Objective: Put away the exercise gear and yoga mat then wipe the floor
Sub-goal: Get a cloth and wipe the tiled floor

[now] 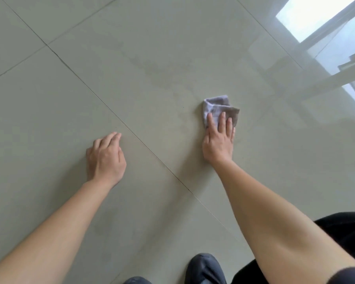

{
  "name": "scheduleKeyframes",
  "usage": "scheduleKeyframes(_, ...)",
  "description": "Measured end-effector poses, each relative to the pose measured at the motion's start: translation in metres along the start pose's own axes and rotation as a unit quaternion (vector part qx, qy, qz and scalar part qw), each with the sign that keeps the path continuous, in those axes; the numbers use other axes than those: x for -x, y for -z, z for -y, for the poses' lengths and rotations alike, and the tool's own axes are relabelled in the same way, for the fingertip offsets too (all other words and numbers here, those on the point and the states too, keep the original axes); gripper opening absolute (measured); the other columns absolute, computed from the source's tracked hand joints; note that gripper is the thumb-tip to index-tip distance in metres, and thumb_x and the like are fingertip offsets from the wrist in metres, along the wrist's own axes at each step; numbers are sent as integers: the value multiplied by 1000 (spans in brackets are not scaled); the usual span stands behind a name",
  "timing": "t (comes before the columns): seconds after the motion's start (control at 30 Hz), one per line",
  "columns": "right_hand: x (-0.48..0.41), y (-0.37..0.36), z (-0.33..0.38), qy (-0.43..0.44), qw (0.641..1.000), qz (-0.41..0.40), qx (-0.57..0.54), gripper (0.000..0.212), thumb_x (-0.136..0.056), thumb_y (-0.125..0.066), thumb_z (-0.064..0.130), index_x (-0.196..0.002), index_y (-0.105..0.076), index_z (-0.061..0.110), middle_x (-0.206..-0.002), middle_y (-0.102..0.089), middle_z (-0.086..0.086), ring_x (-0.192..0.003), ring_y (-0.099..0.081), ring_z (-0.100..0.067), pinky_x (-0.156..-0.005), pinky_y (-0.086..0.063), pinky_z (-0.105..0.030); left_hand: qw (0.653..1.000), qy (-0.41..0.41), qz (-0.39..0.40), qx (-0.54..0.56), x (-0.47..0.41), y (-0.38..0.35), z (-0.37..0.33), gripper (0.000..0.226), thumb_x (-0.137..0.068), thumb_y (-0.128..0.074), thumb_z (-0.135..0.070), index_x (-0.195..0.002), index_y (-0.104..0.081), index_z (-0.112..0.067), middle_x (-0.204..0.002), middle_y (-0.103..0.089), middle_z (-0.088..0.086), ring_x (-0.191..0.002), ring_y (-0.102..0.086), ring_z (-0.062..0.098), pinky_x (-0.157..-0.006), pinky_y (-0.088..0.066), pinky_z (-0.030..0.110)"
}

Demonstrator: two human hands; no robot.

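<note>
A folded grey and lilac cloth [219, 107] lies on the pale glossy tiled floor [152, 58]. My right hand [218, 140] presses flat on the cloth's near part, fingers stretched over it. My left hand [106, 158] rests on the bare tile to the left, fingers loosely curled, holding nothing. No exercise gear or yoga mat is in view.
Dark grout lines [131, 128] cross the floor diagonally between my hands. A bright window reflection [316, 21] shines on the tiles at the upper right. My dark shoe [204, 269] and dark trouser leg [344, 236] are at the bottom right.
</note>
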State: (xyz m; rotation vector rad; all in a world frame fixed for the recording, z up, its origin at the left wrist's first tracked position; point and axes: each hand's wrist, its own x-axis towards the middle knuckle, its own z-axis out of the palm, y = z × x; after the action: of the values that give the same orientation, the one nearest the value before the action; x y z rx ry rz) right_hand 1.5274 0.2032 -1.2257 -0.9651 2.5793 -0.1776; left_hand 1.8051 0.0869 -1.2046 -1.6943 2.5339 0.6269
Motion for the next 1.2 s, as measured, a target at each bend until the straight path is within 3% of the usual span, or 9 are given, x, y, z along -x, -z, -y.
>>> scheduleKeyframes(0.13,-29,-4,55,-23,999,1,-30,62,-102,-32,23,-159,-14,38,-169,5,-2,-154,12,-27,-124,9,-41,999,5,-37,-21,-32,10,12,52,-95,-37,-25,-142,-45,-4,-153,-38,18,-130,-41,41,-102,-34,54)
scheduleKeyframes(0.27,-2,-25,110,214,975,56,3,61,-101,-37,22,-158,-21,37,-169,-4,-1,-155,8,-29,-124,10,-40,996,69,2,-53,-71,21,32,64,-102,-35,-35,-156,-14,-6,-165,6,10,-151,1,28,-119,-6,52)
scheduleKeyframes(0.4,-42,-16,126,332,936,105,56,51,-108,-31,33,-157,-23,41,-169,-5,2,-156,4,-24,-125,4,-37,991,119,40,-36,-105,26,59,77,-101,-30,-51,-157,6,-12,-162,22,5,-150,18,22,-119,9,53)
scheduleKeyframes(0.63,-179,11,199,207,974,63,65,52,-106,-29,43,-158,-20,39,-169,0,-4,-155,4,-27,-125,-2,-39,990,121,62,-47,-117,16,74,84,-97,-24,-60,-154,17,-15,-159,31,2,-146,30,18,-115,19,51)
scheduleKeyframes(0.73,-187,-14,267,239,968,44,60,52,-107,-26,39,-158,-20,39,-169,0,-3,-155,5,-28,-125,3,-40,987,124,89,-42,-119,19,75,85,-96,-20,-62,-151,24,-15,-156,38,2,-143,36,18,-113,21,51)
scheduleKeyframes(0.87,-137,-58,360,427,894,88,104,51,-107,-28,37,-158,-21,39,-169,-3,-1,-155,5,-29,-125,7,-42,987,133,90,-31,-118,20,73,89,-87,-6,-69,-153,21,-15,-157,35,2,-146,30,20,-114,19,52)
scheduleKeyframes(1.0,-154,-55,379,541,818,138,139,48,-108,-28,40,-156,-25,42,-168,-10,3,-156,-1,-23,-125,1,-38,984,137,112,-32,-119,23,73,96,-78,5,-76,-150,26,-16,-143,48,-4,-145,31,21,-114,19,51)
scheduleKeyframes(1.07,-195,-38,369,508,843,124,123,47,-108,-29,43,-155,-28,43,-168,-11,4,-156,-2,-21,-125,-4,-38,983,138,121,-31,-119,24,74,91,-81,7,-77,-144,35,-18,-139,54,-4,-142,38,20,-110,25,49)
scheduleKeyframes(1.2,-284,10,318,289,953,52,77,50,-106,-26,49,-155,-26,43,-169,-6,1,-156,0,-23,-125,-3,-38,984,124,125,-36,-118,26,76,82,-75,13,-74,-131,47,-25,-139,57,-5,-135,47,16,-101,35,43)
